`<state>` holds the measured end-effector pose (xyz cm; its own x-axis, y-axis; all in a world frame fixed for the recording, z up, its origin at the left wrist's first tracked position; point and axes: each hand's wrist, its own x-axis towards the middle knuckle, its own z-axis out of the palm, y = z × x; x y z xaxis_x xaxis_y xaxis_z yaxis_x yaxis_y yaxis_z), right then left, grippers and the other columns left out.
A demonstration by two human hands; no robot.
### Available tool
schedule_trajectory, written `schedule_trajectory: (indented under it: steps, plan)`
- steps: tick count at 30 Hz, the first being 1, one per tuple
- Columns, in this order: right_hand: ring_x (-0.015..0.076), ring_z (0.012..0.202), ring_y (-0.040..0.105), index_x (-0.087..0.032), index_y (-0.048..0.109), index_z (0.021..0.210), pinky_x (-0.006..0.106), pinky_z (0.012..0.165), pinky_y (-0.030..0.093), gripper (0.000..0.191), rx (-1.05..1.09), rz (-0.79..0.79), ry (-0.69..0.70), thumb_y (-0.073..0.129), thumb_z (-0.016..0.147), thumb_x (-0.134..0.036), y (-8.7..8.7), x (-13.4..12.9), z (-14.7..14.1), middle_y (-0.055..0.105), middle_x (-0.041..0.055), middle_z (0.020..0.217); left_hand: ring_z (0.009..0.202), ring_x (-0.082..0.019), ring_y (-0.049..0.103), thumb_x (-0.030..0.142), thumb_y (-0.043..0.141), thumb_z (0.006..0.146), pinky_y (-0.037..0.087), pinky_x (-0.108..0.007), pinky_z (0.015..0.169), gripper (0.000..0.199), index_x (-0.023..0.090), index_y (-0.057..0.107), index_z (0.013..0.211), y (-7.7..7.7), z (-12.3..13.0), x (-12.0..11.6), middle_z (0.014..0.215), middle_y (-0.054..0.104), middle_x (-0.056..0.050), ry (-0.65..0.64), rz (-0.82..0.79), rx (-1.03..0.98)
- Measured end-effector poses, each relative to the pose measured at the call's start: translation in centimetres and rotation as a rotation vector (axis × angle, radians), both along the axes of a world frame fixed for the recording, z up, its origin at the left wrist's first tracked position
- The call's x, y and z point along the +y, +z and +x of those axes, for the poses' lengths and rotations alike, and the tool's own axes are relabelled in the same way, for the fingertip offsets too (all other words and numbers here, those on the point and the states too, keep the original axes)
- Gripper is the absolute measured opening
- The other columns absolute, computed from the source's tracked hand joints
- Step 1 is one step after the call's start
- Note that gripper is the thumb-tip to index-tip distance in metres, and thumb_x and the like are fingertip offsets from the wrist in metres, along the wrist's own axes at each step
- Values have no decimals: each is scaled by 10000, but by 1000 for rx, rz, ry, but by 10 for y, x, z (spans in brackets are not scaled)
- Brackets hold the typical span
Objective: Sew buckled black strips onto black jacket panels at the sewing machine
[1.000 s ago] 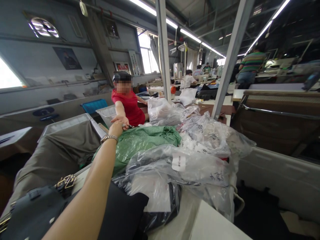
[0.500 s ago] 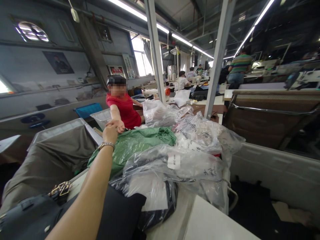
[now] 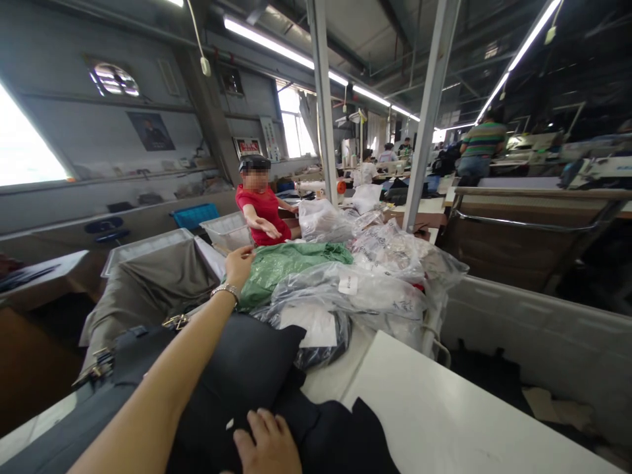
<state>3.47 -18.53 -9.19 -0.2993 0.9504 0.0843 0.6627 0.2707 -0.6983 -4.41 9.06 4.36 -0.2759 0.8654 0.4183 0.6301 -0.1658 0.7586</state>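
My left hand (image 3: pixel 239 266), with a metal bracelet (image 3: pixel 226 289) at the wrist, is held out over the near left end of a green plastic bag (image 3: pixel 291 263). Its fingertips look drawn together; anything between them is too small to make out. Beyond it, apart from my fingers, a co-worker's hand (image 3: pixel 266 228) is stretched out open. My right hand (image 3: pixel 269 442) lies on black fabric pieces (image 3: pixel 232 362) at the front of the table, fingers stretched out. A small white scrap (image 3: pixel 230 424) is on the fabric beside it.
Clear plastic bags (image 3: pixel 345 289) of goods are heaped behind the fabric. A white board (image 3: pixel 434 395) lies to the right, near a bin (image 3: pixel 533 322) with dark pieces. A cloth-lined bin (image 3: pixel 153 283) stands left. Two metal posts (image 3: pixel 323 99) rise behind the bags.
My left hand has come away from the co-worker's hand, back toward me. My right hand has come into view on the black fabric. The view has shifted left.
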Motion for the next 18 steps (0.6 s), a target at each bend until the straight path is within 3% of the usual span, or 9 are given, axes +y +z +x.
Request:
schedule_trajectory:
  steps: [3,6,9,12,15,18]
  plan:
    - [247,1077,461,-200,574,1064,393,924,350,355,94,87,-79,538,751,-364,21,-14,10,551,82,1142,713,-179,607,178,609,635,465,-287,722,298,110,638,924,-2,12,-48,785,653,-66,-130,-22,-174]
    - [209,944,530,-174,594,1007,340,855,409,263,190,271,-168,509,763,-227,41,-22,20,609,74,985,679,-134,596,194,623,642,481,-266,720,317,89,619,941,2,26,-96,788,637,-54,-277,-36,-334]
    - [206,884,546,-145,589,978,338,821,425,243,264,420,-266,473,765,-165,57,-28,31,610,86,928,643,-101,582,172,640,639,487,-256,729,286,81,617,910,8,37,-145,765,618,-37,-412,-67,-461]
    - [201,876,548,-129,556,996,341,814,425,247,290,460,-350,430,785,-156,73,-45,45,594,98,950,632,-92,581,147,660,628,494,-249,723,252,90,618,870,17,45,-199,734,606,-23,-522,-103,-568]
    - [195,843,555,-128,540,989,336,780,438,234,287,492,-399,422,790,-160,90,-82,64,591,94,939,648,-95,591,118,650,652,500,-224,695,227,98,607,873,27,51,-261,730,613,-31,-616,-143,-660]
    - [189,816,555,-132,529,992,332,759,441,235,272,525,-427,430,780,-159,107,-138,86,588,86,916,616,-87,594,61,613,686,502,-181,631,209,96,584,890,35,56,-330,709,617,-34,-680,-249,-797]
